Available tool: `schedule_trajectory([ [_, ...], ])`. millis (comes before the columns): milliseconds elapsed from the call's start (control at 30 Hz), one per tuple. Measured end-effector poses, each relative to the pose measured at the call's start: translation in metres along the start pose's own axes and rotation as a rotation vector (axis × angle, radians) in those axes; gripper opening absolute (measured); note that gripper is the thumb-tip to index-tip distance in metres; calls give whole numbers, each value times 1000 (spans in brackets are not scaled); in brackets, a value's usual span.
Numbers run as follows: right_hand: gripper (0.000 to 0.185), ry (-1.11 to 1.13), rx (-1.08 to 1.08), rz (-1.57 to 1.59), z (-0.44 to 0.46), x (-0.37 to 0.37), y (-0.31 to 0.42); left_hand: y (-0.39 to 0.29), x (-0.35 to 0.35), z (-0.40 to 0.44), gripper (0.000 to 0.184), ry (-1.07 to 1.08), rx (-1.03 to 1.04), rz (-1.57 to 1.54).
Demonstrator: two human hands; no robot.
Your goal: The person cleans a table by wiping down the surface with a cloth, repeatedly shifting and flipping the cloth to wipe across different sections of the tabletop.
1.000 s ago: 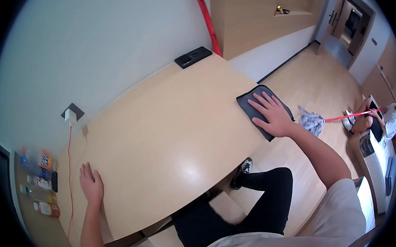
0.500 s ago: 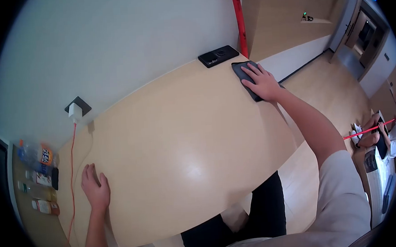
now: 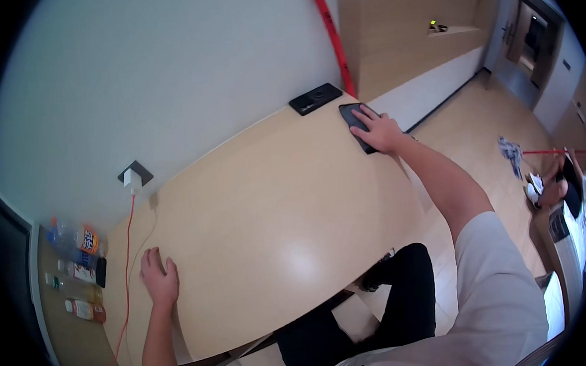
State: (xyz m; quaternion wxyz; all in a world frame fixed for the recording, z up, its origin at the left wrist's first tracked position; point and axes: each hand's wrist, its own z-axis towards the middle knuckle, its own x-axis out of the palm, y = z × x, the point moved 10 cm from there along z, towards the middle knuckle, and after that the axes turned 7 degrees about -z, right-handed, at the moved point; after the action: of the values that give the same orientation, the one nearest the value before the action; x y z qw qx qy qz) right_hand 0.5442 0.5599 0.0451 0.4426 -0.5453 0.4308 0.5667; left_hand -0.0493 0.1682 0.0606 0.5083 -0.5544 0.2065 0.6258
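Note:
My right hand [image 3: 380,131] presses on a dark grey cloth [image 3: 354,118] at the far right corner of the wooden table [image 3: 261,204]. Its fingers are spread over the cloth, which partly hangs behind the hand near the edge. Just left of the cloth, a black phone [image 3: 315,99] lies against the wall. My left hand [image 3: 159,276] rests on the left part of the tabletop with its fingers apart and nothing in them. An orange cable [image 3: 129,238] runs down beside it from a white charger [image 3: 132,179] in the wall socket.
Several bottles [image 3: 84,310] stand beyond the table's left end. A red strip [image 3: 333,35] hangs at the wall corner. On the right, a seated person [image 3: 561,185] holds a red-handled mop [image 3: 511,153] over the floor. A door stands open at the back right.
My right hand and the cloth have moved from the table's right edge to the far corner near the phone. The mop has shifted on the floor. My left hand stays on the table.

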Motion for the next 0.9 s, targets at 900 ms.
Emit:
schedule_trajectory([
  [900, 76, 2, -49, 8, -199, -6, -65, 40, 26, 1, 53, -17, 52, -23],
])
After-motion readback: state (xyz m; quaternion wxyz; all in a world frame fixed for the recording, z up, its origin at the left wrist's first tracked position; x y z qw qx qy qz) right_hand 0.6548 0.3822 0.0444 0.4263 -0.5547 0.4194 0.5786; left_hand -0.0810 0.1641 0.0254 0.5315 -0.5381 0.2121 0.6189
